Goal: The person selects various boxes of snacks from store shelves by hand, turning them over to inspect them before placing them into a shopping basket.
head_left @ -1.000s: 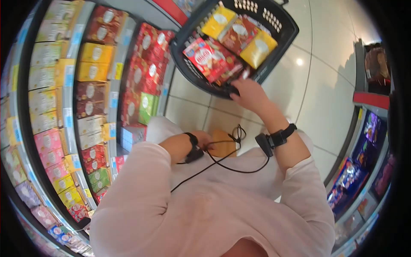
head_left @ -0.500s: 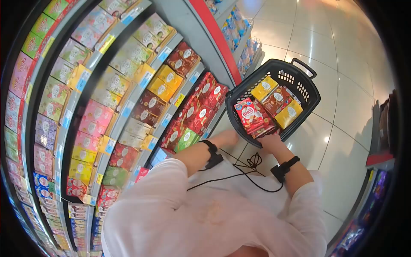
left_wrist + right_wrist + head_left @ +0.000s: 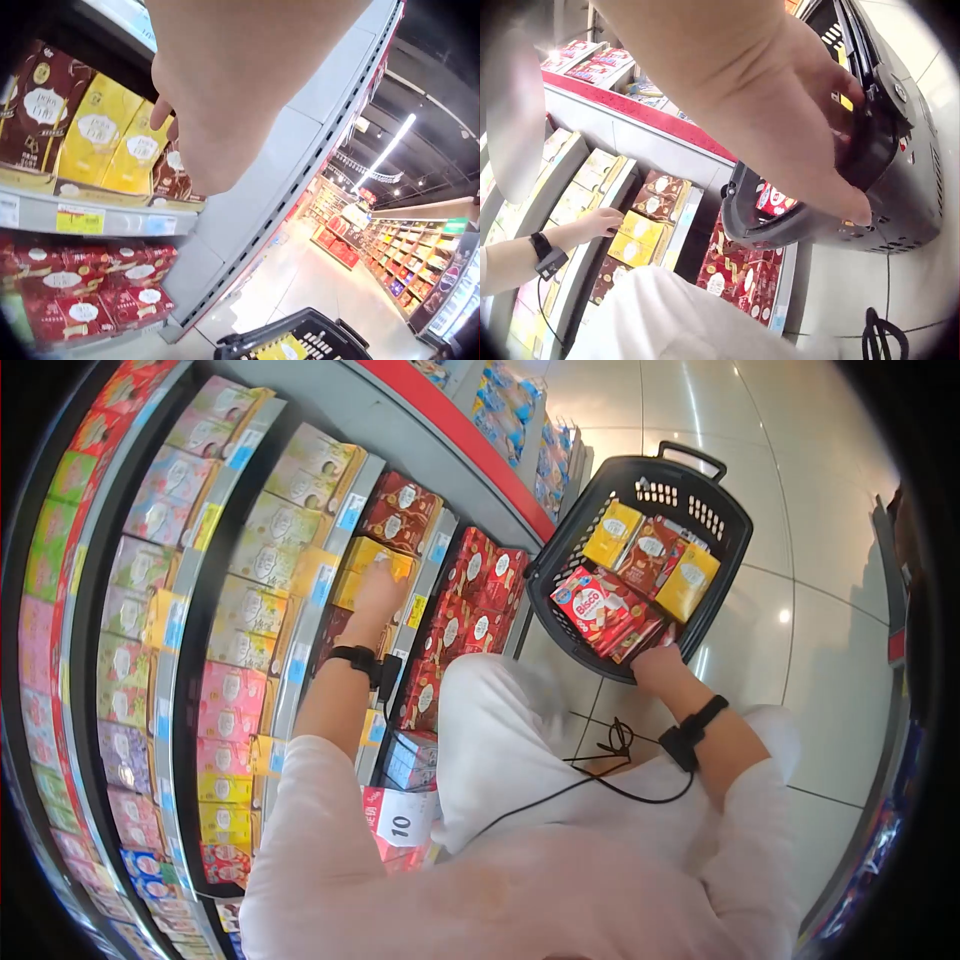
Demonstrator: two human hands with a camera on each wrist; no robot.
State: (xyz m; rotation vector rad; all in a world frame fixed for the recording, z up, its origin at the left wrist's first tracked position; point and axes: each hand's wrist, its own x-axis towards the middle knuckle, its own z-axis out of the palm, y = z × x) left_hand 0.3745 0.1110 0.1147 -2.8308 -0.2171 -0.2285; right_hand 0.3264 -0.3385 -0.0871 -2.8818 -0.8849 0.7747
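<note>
My left hand (image 3: 378, 600) is at the shelf over two yellow Pejoy boxes (image 3: 97, 139). In the right wrist view the left hand (image 3: 600, 223) has relaxed fingers, their tips beside the upper yellow box (image 3: 645, 226). Brown boxes (image 3: 45, 109) flank the yellow pair. My right hand (image 3: 657, 665) grips the near rim of a black shopping basket (image 3: 738, 530), thumb outside and fingers over the edge in the right wrist view. Inside the basket lie a red Bisco pack (image 3: 588, 603), a brown box (image 3: 645, 555) and two yellow packs (image 3: 688, 580).
Tiered shelves of pink, green and yellow boxes (image 3: 230, 700) run along the left. Red boxes (image 3: 480, 585) fill the lowest tier. A black cable (image 3: 600, 760) hangs between the wrists, above the tiled floor (image 3: 760, 690). Another shelf stands at the far right.
My left hand has moved from beside my lap, up and left, to the yellow boxes on the shelf. The right hand has stayed at the basket's near rim. The head view has shifted.
</note>
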